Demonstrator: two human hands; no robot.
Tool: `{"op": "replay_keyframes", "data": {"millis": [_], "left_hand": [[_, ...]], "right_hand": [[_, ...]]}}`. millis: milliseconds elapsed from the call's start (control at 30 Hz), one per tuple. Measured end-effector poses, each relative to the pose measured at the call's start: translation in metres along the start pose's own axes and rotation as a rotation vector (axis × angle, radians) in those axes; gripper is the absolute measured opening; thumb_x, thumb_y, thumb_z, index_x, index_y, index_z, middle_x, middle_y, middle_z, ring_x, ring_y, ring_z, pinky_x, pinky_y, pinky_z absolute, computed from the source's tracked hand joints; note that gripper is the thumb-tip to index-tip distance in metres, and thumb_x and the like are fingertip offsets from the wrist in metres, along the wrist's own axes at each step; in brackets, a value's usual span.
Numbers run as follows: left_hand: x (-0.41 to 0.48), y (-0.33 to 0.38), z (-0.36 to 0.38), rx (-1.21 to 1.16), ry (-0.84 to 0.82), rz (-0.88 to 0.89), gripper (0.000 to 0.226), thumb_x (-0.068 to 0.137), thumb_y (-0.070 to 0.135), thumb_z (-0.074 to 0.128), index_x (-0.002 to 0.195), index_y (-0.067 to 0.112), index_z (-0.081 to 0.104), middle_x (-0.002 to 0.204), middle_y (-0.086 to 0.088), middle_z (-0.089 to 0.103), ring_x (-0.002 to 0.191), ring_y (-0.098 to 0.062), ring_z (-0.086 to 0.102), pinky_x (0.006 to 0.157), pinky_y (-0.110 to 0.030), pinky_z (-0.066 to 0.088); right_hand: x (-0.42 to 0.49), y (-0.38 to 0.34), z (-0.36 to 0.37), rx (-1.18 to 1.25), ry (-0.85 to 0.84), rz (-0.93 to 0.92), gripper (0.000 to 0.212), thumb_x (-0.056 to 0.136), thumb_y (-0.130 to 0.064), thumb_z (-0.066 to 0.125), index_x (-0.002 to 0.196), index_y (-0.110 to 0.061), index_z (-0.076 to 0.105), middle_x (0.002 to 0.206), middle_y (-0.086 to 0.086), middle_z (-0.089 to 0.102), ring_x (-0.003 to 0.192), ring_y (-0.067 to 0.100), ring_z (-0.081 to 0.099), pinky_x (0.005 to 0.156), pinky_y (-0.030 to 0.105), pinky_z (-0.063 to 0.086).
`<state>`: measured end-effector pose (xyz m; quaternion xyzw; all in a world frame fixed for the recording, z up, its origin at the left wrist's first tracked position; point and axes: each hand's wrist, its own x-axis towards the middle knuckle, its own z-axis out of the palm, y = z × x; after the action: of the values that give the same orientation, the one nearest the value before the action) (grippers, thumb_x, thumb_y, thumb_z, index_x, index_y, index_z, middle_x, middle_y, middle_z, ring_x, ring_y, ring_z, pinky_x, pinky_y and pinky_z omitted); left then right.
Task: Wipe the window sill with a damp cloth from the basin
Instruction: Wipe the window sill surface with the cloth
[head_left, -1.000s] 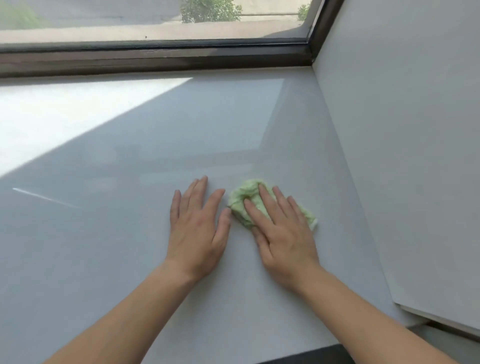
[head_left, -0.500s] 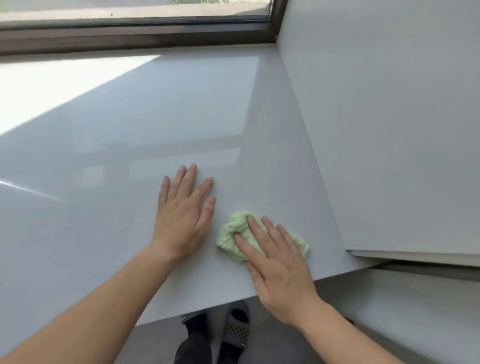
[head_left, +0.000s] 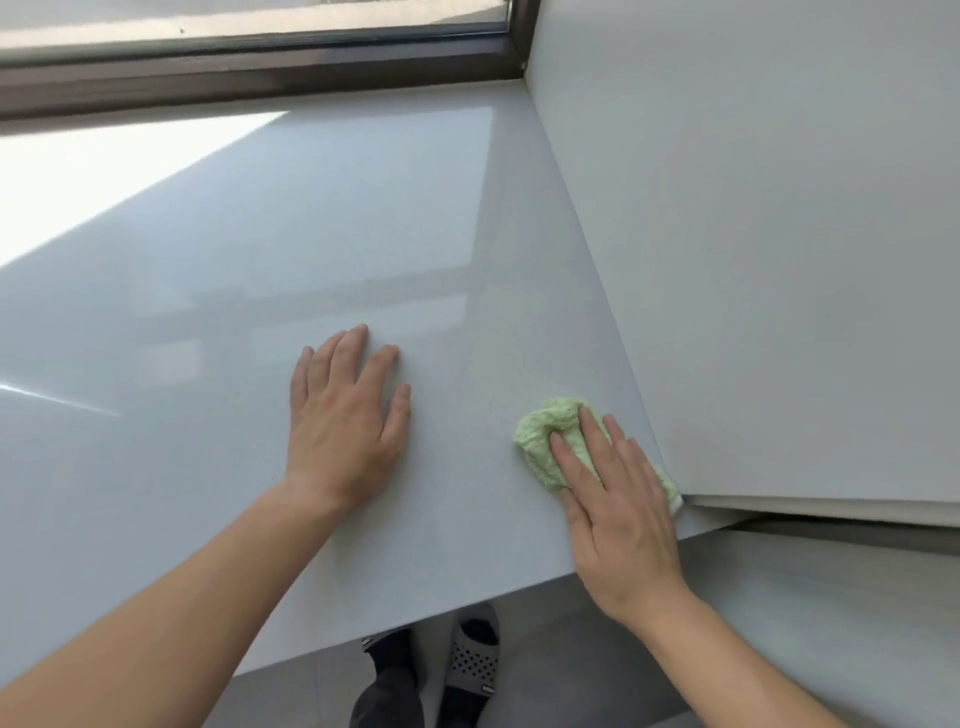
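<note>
A wide, glossy white window sill (head_left: 260, 291) fills most of the head view. A crumpled light green cloth (head_left: 545, 431) lies on it near the front right corner, close to the side wall. My right hand (head_left: 613, 509) presses flat on the cloth with straight fingers, covering its right half. My left hand (head_left: 345, 421) rests flat on the bare sill to the left of the cloth, fingers spread, apart from it. No basin is in view.
A dark window frame (head_left: 249, 78) runs along the back of the sill. A white side wall (head_left: 753, 234) bounds the sill on the right. Sunlight falls on the sill's back left. Below the front edge are my feet in grey slippers (head_left: 472, 654) on the floor.
My right hand has slid the cloth toward the front edge and then rightward to the wall corner. My left hand stays flat on the sill, and the gap between the hands has widened.
</note>
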<state>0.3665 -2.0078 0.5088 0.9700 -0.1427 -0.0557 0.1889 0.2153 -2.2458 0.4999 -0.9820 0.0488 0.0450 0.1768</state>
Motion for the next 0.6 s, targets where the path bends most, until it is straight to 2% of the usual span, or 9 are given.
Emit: {"op": "replay_keyframes", "data": {"millis": [100, 233, 367, 500, 600], "left_hand": [[0.032, -0.009, -0.008, 0.004, 0.008, 0.006, 0.053, 0.093, 0.041, 0.034, 0.137, 0.015, 0.049, 0.155, -0.013, 0.034, 0.146, -0.030, 0.022, 0.122, -0.044, 0.002], [0.096, -0.025, -0.013, 0.042, 0.027, 0.012, 0.050, 0.100, 0.039, 0.034, 0.145, 0.019, 0.041, 0.162, -0.012, 0.020, 0.152, -0.026, 0.009, 0.122, -0.044, -0.004], [0.159, -0.033, -0.012, 0.071, -0.021, 0.005, 0.055, 0.100, 0.045, 0.031, 0.151, 0.025, 0.029, 0.165, -0.009, 0.009, 0.152, -0.025, -0.002, 0.122, -0.044, -0.008], [0.176, -0.038, -0.004, 0.167, -0.041, 0.004, 0.063, 0.095, 0.056, 0.018, 0.153, 0.032, 0.017, 0.166, -0.005, 0.002, 0.152, -0.024, -0.009, 0.121, -0.047, -0.008], [0.177, -0.041, 0.000, 0.178, -0.026, 0.003, 0.065, 0.094, 0.058, 0.016, 0.153, 0.033, 0.018, 0.166, -0.004, 0.003, 0.152, -0.023, -0.009, 0.122, -0.049, -0.005]], "right_hand": [[0.045, 0.000, -0.004, -0.005, 0.029, 0.062, 0.054, 0.100, -0.026, 0.035, 0.153, -0.026, 0.030, 0.164, 0.002, 0.017, 0.152, 0.026, 0.012, 0.123, 0.045, 0.014], [0.129, -0.004, -0.011, -0.049, 0.071, 0.105, 0.053, 0.100, -0.023, 0.039, 0.152, -0.021, 0.035, 0.163, 0.008, 0.022, 0.151, 0.033, 0.017, 0.122, 0.043, 0.012], [0.213, -0.009, -0.012, -0.087, 0.083, 0.137, 0.052, 0.104, -0.025, 0.039, 0.155, -0.024, 0.028, 0.165, 0.007, 0.018, 0.152, 0.030, 0.013, 0.122, 0.039, 0.008], [0.298, -0.019, -0.014, -0.108, 0.099, 0.203, 0.054, 0.104, -0.031, 0.032, 0.156, -0.027, 0.022, 0.166, 0.005, 0.014, 0.152, 0.028, 0.009, 0.121, 0.040, 0.007], [0.367, -0.032, -0.017, -0.145, 0.116, 0.238, 0.054, 0.103, -0.031, 0.030, 0.156, -0.025, 0.021, 0.165, 0.007, 0.016, 0.150, 0.031, 0.010, 0.120, 0.043, 0.008]]}}
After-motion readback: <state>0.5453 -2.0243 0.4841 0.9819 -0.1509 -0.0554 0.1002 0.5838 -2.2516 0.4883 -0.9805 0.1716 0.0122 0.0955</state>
